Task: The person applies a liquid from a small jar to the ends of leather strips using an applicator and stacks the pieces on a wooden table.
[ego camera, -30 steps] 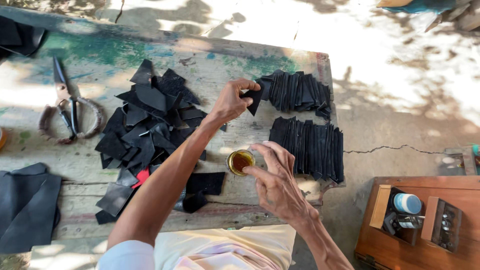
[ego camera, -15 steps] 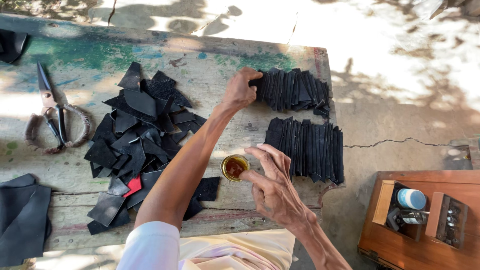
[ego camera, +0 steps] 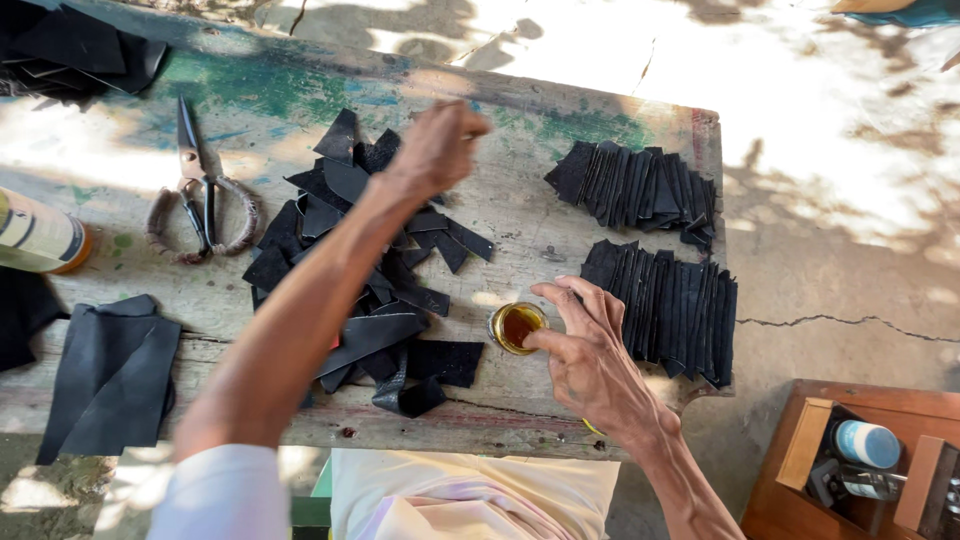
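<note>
Left hand (ego camera: 437, 148) has moved from the stacked rows (ego camera: 668, 300) to the loose leather pile (ego camera: 360, 260), fingers curled; contents indiscernible. Right hand (ego camera: 585, 350) pinches the glue jar (ego camera: 517, 327). Many pieces remain unsorted.

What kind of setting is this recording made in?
Probably an outdoor craft workbench, likely for leatherwork: a worn wooden table in dappled sunlight on bare ground, black cut pieces heaped and stacked in rows, plus scissors.

Black leather scraps (ego camera: 370, 270), amber-filled jar (ego camera: 517, 327), green-stained bench (ego camera: 260, 85)
</note>
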